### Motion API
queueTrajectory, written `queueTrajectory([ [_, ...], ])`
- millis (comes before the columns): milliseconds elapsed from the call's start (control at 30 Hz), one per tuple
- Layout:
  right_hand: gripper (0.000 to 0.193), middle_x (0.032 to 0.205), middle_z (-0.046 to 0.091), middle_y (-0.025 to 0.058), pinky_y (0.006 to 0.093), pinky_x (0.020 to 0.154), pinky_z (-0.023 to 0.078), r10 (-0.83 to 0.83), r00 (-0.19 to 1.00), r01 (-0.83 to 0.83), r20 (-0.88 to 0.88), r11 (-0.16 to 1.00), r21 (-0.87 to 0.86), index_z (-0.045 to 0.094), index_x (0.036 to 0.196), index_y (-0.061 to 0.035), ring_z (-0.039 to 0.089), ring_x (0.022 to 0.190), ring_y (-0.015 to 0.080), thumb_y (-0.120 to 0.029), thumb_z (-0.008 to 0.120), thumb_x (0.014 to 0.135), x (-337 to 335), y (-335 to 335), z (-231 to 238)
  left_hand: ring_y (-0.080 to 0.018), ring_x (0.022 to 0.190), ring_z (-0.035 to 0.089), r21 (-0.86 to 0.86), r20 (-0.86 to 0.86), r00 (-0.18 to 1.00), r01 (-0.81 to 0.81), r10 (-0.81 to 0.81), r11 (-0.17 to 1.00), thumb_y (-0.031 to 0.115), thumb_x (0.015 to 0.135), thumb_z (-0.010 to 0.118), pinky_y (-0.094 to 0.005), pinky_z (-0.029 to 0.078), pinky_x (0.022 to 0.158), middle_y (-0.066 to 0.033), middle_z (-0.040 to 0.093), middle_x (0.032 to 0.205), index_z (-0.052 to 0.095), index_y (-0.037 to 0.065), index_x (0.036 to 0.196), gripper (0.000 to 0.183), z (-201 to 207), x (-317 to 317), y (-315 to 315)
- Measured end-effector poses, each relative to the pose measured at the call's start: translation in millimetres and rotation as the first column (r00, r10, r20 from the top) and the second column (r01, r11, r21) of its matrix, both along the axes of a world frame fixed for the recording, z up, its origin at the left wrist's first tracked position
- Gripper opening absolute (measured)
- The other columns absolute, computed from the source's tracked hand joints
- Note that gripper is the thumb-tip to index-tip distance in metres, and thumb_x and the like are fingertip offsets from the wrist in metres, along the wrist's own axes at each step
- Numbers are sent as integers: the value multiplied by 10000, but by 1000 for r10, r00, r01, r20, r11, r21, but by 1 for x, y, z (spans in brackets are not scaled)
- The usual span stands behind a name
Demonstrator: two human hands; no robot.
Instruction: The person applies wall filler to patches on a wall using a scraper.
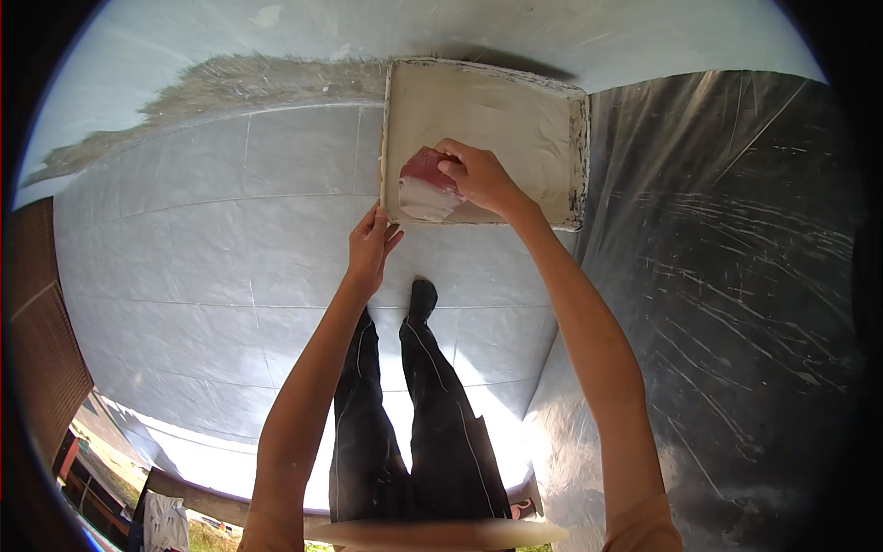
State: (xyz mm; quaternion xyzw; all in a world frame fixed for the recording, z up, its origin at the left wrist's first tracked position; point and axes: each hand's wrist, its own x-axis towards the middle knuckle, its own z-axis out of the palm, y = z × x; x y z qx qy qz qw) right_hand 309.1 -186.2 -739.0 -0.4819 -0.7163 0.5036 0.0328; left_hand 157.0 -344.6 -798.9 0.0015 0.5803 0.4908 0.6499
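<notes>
A shallow rectangular tray (579, 161) with paste-smeared edges holds a smooth layer of pale, creamy paste (515, 120). At its near left corner, my left hand (368, 250) grips the rim, fingers along the side and thumb by the near edge. Over the left part of the tray, my right hand (485, 179) clasps a red scraper (429, 167) by its upper edge. Whitish paste coats the scraper's lower part, which faces me. My right fingers hide part of its right side.
Grey tiled floor (184, 248) lies under my legs and left of the tray. A dark, scratched, shiny surface (736, 276) stands at the right. The pale wall (322, 28) behind the tray has a rough grey patch (258, 83) low down. A brown panel (41, 304) borders the far left.
</notes>
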Motion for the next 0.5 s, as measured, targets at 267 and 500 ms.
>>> queueTrajectory([
  [267, 222, 856, 697, 88, 311, 643, 510, -360, 901, 300, -242, 920, -251, 584, 1144, -33, 640, 733, 150, -184, 578, 981, 25, 6, 35, -301, 1383, 409, 24, -524, 843, 162, -125, 987, 390, 1053, 384, -362, 330, 1121, -129, 431, 1505, 385, 62, 1483, 541, 27, -10, 17],
  [500, 299, 881, 705, 61, 291, 606, 515, -506, 725, 383, -468, 860, -337, 559, 1153, -6, 647, 714, 125, -237, 623, 975, 24, 24, 146, -438, 1424, 286, 155, -949, 314, 403, 23, 902, 372, 1060, 324, -491, 267, 1136, -192, 484, 1444, 389, 29, 1470, 539, 124, -40, 72],
])
